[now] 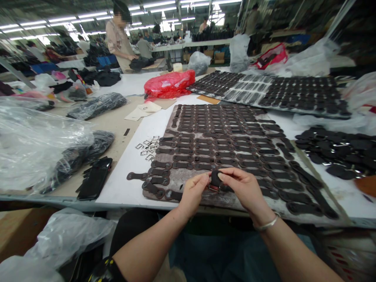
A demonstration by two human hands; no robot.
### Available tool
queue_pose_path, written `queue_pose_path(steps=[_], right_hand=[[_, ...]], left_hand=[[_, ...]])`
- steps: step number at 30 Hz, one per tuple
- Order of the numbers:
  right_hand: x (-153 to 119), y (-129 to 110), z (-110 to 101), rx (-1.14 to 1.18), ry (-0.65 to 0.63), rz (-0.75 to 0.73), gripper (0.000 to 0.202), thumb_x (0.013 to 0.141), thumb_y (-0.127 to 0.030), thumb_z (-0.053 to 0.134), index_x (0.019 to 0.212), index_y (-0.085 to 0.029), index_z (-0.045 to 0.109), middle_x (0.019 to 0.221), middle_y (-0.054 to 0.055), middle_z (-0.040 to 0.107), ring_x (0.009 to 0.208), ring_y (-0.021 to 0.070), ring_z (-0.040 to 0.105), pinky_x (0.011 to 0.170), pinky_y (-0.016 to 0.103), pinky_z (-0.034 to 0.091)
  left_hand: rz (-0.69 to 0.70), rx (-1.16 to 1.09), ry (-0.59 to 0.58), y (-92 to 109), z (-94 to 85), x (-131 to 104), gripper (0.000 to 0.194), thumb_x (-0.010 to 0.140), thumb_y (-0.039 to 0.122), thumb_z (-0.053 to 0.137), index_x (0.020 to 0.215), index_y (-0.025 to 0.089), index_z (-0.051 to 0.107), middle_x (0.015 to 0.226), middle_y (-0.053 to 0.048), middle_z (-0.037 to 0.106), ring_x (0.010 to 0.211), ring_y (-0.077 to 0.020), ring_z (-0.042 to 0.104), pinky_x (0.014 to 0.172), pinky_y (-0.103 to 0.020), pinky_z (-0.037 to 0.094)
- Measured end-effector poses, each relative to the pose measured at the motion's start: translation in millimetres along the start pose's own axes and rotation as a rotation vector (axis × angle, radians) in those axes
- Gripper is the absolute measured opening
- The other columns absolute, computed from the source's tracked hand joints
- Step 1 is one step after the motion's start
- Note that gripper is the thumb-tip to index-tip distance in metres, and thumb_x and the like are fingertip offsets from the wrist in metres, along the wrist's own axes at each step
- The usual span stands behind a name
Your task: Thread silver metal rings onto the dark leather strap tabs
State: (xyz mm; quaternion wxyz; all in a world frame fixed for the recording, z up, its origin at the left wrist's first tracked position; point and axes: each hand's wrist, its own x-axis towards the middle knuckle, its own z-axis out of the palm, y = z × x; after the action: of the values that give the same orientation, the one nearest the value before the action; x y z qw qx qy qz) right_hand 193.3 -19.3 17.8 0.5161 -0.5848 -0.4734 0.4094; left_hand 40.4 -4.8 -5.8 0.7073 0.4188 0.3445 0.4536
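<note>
Passage along white tabletop (119,190) left of board (176,175); buckles (150,148), jutting dark strap (137,176) in way.

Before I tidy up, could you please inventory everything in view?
held strap: one, dark, in hands
straps: many, dark, on near board
near board: one, greyish, central
far board: one, greyish, beyond
metal frames: several, silver, board's left
flat pieces: many, black, right side
phone-like slab: one, black, front left
bags: several, clear or red, around
worktable: one, white, beneath
people: several, varied clothing, background
left hand: one, bare, on strap
right hand: one, bare, on strap

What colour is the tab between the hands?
The tab is near-black; the head view shows it best.
</note>
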Motion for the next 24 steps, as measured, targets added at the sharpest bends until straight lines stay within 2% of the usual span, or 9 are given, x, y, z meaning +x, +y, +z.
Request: queue_pose_path(steps=[3, 5, 8, 19, 24], right_hand=[[0.3, 0.4, -0.8, -0.002, 0.016, 0.005, 0.021, 0.067, -0.032, 0.074, 0.083, -0.017, 0.073, 0.072, 0.004, 0.070, 0.061, 0.0150, 0.061, 0.055, 0.025, 0.050], [-0.1, 0.0, -0.6, -0.015, 0.018, 0.012, 0.021, 0.067, -0.032, 0.073, 0.083, -0.017, 0.073, 0.073, 0.004, 0.070, 0.061, 0.0151, 0.061, 0.055, 0.025, 0.050], [-0.9, -1.1, 0.5, -0.018, 0.016, 0.009, 0.022, 0.067, -0.033, 0.074, 0.082, -0.017, 0.073, 0.076, 0.005, 0.071, 0.065, 0.0170, 0.063, 0.059, 0.027, 0.052], [-1.7, 3.2, 2.7, -0.008, -0.021, 0.016, 0.023, 0.067, -0.034, 0.074, 0.082, -0.017, 0.072, 0.079, 0.005, 0.071, 0.070, 0.0188, 0.064, 0.066, 0.030, 0.053], [-3.3, 3.5, 3.2, 0.037, -0.094, -0.037, 0.025, 0.071, -0.034, 0.072, 0.089, -0.017, 0.069, 0.075, 0.003, 0.066, 0.067, 0.0151, 0.060, 0.063, 0.026, 0.050]], left_hand=[[-0.056, 0.001, -0.079, 3.4, 2.8, -1.2, 0.026, 0.074, 0.035, 0.067, 0.085, 0.012, 0.073, 0.075, -0.006, 0.068, 0.068, -0.0160, 0.060, 0.068, -0.029, 0.052], [-0.088, 0.020, -0.055, 4.6, 5.4, -1.6, 0.022, 0.069, 0.032, 0.072, 0.078, 0.012, 0.072, 0.067, -0.003, 0.065, 0.062, -0.0136, 0.057, 0.062, -0.027, 0.051], [-0.110, 0.030, -0.017, 3.9, 8.0, -1.8, 0.023, 0.068, 0.034, 0.072, 0.071, 0.011, 0.071, 0.062, -0.002, 0.062, 0.059, -0.0118, 0.054, 0.058, -0.025, 0.050], [-0.068, 0.022, 0.026, -4.9, 8.0, -2.9, 0.021, 0.072, 0.029, 0.068, 0.063, 0.011, 0.062, 0.058, -0.001, 0.059, 0.056, -0.0095, 0.051, 0.057, -0.022, 0.045], [-0.018, 0.070, 0.020, -4.9, 5.0, -3.9, 0.020, 0.074, 0.029, 0.065, 0.065, 0.012, 0.059, 0.058, 0.001, 0.057, 0.057, -0.0097, 0.049, 0.058, -0.022, 0.041]])
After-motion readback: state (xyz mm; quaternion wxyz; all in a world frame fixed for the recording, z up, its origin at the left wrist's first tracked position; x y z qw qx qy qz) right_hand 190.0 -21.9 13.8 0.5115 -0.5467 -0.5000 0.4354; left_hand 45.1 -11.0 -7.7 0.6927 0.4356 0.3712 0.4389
